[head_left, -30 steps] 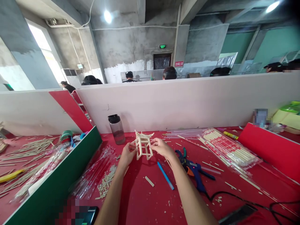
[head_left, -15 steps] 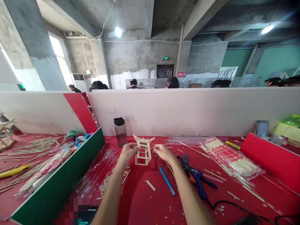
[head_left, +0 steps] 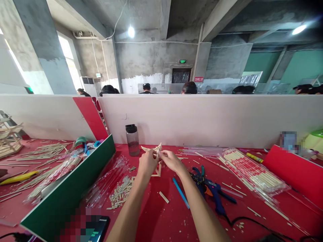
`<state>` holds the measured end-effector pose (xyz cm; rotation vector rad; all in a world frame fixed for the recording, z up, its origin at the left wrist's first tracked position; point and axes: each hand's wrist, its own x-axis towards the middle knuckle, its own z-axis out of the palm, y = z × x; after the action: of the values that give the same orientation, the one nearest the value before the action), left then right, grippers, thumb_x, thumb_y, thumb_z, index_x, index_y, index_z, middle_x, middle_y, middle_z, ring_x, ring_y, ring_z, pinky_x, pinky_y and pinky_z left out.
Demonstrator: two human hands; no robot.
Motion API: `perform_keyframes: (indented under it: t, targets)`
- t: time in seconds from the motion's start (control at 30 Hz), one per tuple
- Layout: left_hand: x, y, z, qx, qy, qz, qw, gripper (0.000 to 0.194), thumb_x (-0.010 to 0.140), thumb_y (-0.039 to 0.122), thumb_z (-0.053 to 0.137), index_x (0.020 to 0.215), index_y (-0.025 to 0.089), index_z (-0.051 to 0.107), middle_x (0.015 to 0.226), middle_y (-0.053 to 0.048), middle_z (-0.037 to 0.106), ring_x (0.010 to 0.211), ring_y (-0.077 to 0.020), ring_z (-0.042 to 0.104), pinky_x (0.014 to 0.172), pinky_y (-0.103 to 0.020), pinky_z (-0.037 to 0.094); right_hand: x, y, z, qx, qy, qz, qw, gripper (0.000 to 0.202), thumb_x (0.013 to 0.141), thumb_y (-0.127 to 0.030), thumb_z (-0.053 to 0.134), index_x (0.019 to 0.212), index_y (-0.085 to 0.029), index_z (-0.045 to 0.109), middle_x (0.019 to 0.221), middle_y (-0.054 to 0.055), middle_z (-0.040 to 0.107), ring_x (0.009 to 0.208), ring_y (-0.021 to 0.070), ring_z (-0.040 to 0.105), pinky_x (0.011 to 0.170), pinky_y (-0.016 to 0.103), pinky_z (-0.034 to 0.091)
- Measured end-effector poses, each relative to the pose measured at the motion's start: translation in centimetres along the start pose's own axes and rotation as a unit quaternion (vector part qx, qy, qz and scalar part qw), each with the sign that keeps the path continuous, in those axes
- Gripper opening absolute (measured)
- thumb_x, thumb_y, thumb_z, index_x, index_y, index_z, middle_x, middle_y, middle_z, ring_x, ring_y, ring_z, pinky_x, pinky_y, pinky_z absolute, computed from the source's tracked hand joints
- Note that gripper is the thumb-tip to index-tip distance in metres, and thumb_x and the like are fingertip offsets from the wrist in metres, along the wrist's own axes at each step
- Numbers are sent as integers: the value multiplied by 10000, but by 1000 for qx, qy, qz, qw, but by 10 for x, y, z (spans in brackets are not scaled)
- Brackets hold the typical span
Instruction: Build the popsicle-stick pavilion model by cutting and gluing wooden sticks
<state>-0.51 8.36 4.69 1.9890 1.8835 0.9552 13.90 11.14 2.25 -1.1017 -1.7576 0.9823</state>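
Observation:
On the red table in front of me stands a small tower model [head_left: 159, 169] built of thin wooden sticks, its roof corners flaring up and outward. My left hand [head_left: 148, 163] is closed on the model's upper part and covers much of its front and left side. At the right roof corner, the fingers of my right hand [head_left: 171, 160] are pinched together against the model. Both hands hide most of the frame; roof tips and a lower right corner show. Nearer me lie a short flat stick [head_left: 164, 197] and a blue pen-like rod [head_left: 181, 193].
Right of my forearm lies a blue glue gun [head_left: 214, 193] with its cable, beside cutters [head_left: 198, 176]. Bagged sticks [head_left: 252, 171] are farther right. A water bottle [head_left: 132, 140] stands behind left. Cut stick pieces [head_left: 121, 195], a green divider [head_left: 68, 188] and a phone [head_left: 103, 228] are left.
My hands have closed in on the tower model from either side. The left now covers its front, and the right has moved left onto its roof corner. The model appears turned.

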Motion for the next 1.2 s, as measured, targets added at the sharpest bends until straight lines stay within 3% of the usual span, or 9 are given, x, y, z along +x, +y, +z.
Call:
perform_keyframes:
  t: [0.2,0.37,0.5,0.57,0.63,0.73,0.93,1.2]
  targets:
    - [-4,4,13,16,-43,63,997,256,834,163,527,1007,220,707,924,-107,748,870,-268,693,694,-274,431,4,25,0,91,31,78,992,321,843,-470,623,990,-223,479,696,-14,654,592,165,650,524,263,508]
    - [1,-1,6,-56,-61,82,993,321,781,88,540,998,235,726,951,-78,755,899,-244,687,722,-263,447,1,30,-4,88,28,87,992,307,809,-350,657,984,-233,435,617,-76,578,477,125,567,481,230,445]
    - [11,-22,-11,-88,-3,59,994,187,797,158,576,901,206,725,882,-66,751,786,-208,677,686,-254,443,-1,31,-4,77,25,92,993,285,803,-254,629,1000,-228,425,611,-91,555,481,120,564,495,225,437]
    - [15,-36,-15,-82,-7,43,996,131,797,214,600,865,196,710,832,-63,743,733,-198,669,656,-251,436,-1,32,-5,67,25,98,993,278,805,-222,616,1007,-228,425,622,-94,554,481,114,568,498,220,435]
    - [18,-50,-13,-80,-45,14,996,135,779,263,627,857,176,695,741,-60,724,654,-191,655,604,-249,429,-1,34,-5,59,24,108,992,272,810,-205,612,1004,-230,424,637,-94,555,480,110,572,497,218,434]
    - [21,-64,0,-142,-148,-19,979,202,752,307,646,867,144,679,634,-38,685,569,-174,628,550,-240,433,-1,36,-7,60,23,119,991,242,823,-187,600,979,-232,420,659,-89,556,483,108,580,505,226,450]
    - [24,-65,20,-229,-149,-12,962,235,693,344,679,794,134,649,585,-4,635,555,-156,604,557,-243,454,1,43,-13,13,31,106,994,233,825,-206,615,971,-234,435,658,-86,565,464,103,566,496,219,422]
    - [22,-65,19,-182,-144,6,973,267,737,350,629,877,126,661,668,-37,683,605,-177,628,581,-258,455,-1,42,-19,-23,29,114,993,234,813,-249,653,958,-222,472,678,-78,568,475,93,551,500,210,403]
